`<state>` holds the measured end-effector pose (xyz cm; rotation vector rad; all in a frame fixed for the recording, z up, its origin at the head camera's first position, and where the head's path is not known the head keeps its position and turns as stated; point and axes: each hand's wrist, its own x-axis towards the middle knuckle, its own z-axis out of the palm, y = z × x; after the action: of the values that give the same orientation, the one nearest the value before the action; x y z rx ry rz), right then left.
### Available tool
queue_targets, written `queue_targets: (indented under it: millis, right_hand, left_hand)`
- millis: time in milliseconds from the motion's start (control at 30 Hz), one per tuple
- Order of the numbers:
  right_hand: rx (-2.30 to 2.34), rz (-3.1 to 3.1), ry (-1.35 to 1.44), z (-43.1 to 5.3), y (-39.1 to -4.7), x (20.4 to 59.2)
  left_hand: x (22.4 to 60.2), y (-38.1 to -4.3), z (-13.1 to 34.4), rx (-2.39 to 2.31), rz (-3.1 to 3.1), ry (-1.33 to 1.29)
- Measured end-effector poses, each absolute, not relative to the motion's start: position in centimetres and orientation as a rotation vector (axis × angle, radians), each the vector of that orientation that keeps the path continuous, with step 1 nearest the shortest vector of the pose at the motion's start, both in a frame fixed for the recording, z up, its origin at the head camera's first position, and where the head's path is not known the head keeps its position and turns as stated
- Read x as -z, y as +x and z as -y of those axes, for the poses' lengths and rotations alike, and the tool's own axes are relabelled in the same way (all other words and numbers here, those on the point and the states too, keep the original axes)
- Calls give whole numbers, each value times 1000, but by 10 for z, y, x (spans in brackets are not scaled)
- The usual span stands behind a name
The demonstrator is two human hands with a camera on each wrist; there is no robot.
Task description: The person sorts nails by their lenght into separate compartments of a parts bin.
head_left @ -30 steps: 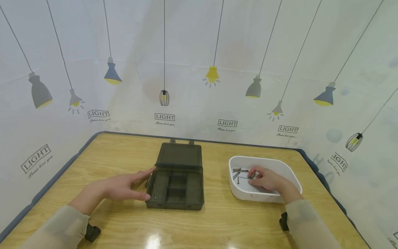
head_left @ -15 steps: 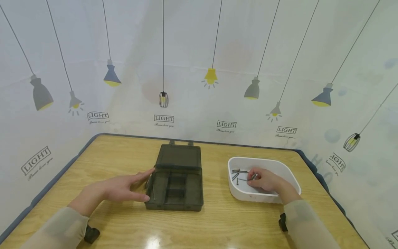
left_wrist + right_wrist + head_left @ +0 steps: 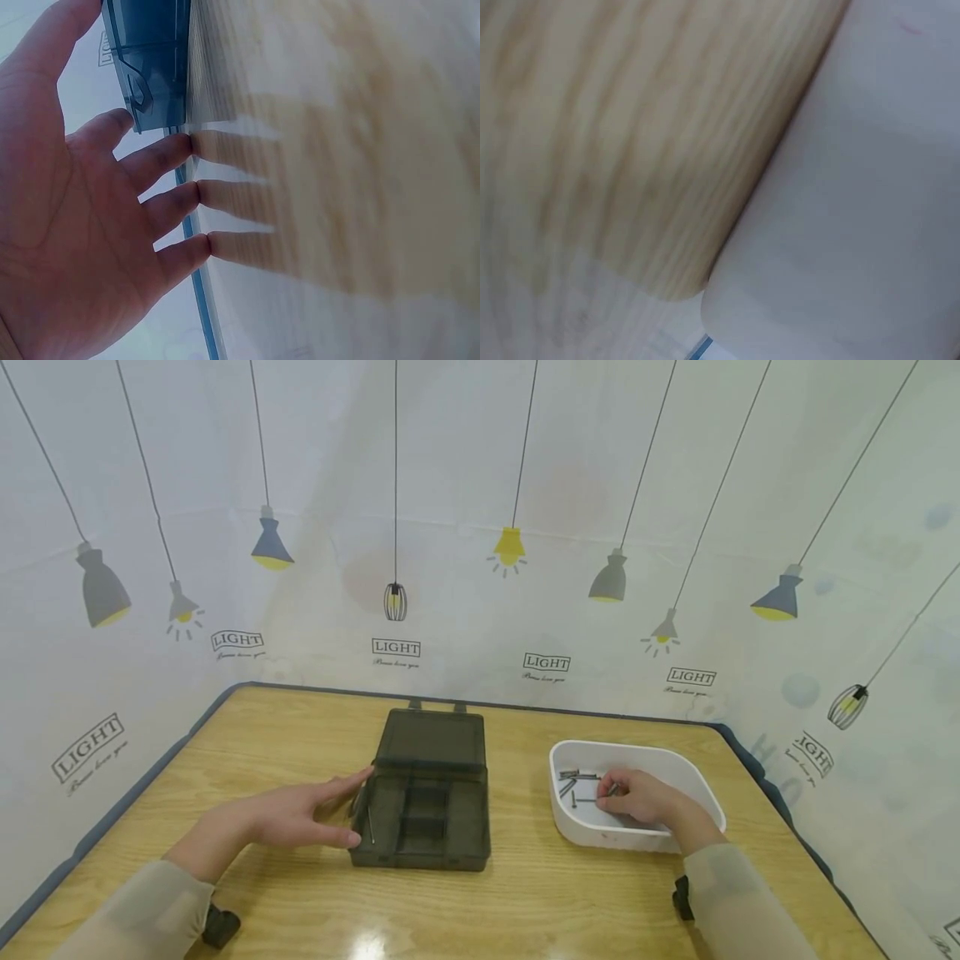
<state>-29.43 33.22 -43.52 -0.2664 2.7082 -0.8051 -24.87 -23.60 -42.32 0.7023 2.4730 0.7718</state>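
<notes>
In the head view a dark see-through plastic case (image 3: 465, 827) lies with its lid (image 3: 431, 735) laid back. One thin metal screw (image 3: 371, 825) is in its left compartment. My left hand (image 3: 288, 814) rests along the case's left side, fingers spread, thumb at the front corner. The left wrist view has its fingertips (image 3: 196, 193) right at the tabletop beside the case (image 3: 154, 67). My right hand (image 3: 637, 793) reaches into a white tray (image 3: 622, 837), thumb and fingers pinched together on a grey metal screw (image 3: 613, 789), mostly hidden by the fingers. Several loose screws (image 3: 568, 787) lie left of it.
Both containers stand on a wood-grain table (image 3: 517, 893), the tray to the right of the case. Behind the table hangs a pale curtain (image 3: 450, 460) printed with lamps. The right wrist view shows only the tray's outer wall (image 3: 840, 195) and the tabletop.
My right hand's fingers have drawn closer together inside the tray, and the screws beside them have shifted slightly. The left hand and the case stay where they were.
</notes>
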Motion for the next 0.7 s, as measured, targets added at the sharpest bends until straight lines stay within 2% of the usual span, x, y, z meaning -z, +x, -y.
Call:
queue_targets:
  millis: [700]
  right_hand:
    - [706, -2745, -326, -332, -293, 431]
  left_hand:
    - [427, -250, 237, -765, -2489, 702]
